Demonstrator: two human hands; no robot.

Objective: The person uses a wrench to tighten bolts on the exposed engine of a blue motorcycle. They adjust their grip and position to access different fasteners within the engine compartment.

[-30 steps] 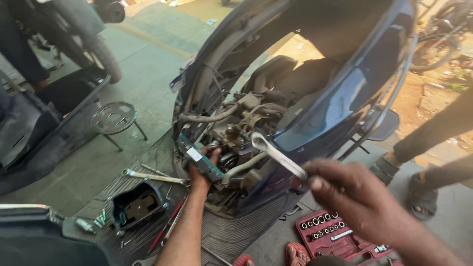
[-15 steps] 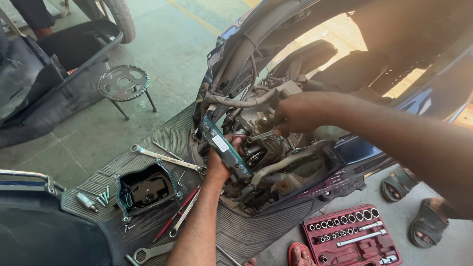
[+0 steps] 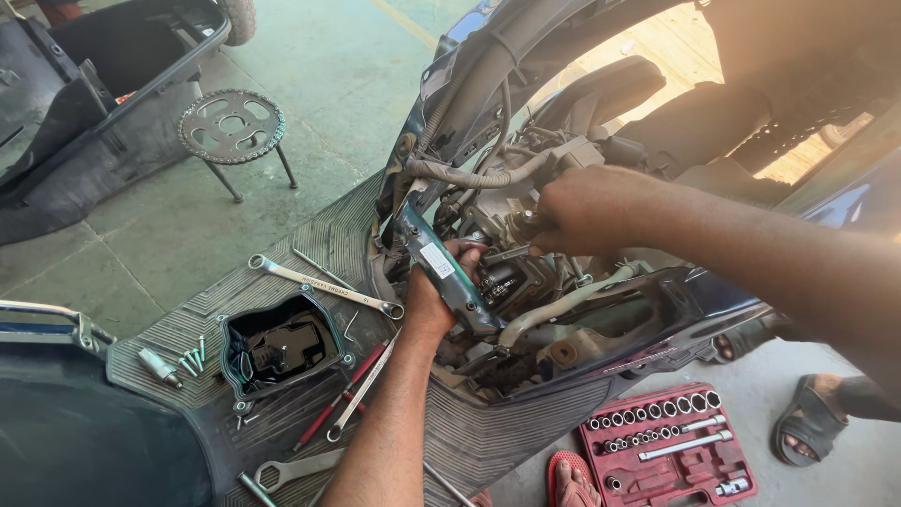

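Observation:
A dark blue scooter [image 3: 488,56] stands with its panels off, so the engine [image 3: 526,282], hoses and wiring show. My left hand [image 3: 434,299] reaches up from below and grips a teal metal bar [image 3: 441,268] with a white label at the frame's front. My right hand [image 3: 587,208] comes in from the right, deep among the engine parts. Its fingers are closed on a small dark fitting [image 3: 521,225] beside a corrugated hose [image 3: 460,176]. What lies inside that grip is mostly hidden.
On the ribbed floor mat [image 3: 235,291] lie a long spanner [image 3: 324,284], a black cover [image 3: 282,345], screwdrivers [image 3: 352,390] and loose screws [image 3: 190,360]. A red socket set [image 3: 666,451] sits lower right. A sprocket-topped stool [image 3: 230,127] stands upper left. Another person's sandalled foot [image 3: 812,422] is at right.
My right hand, which held a spanner low at the right, has moved up and left into the engine bay. My left hand has stayed on the teal bar. The view moved closer.

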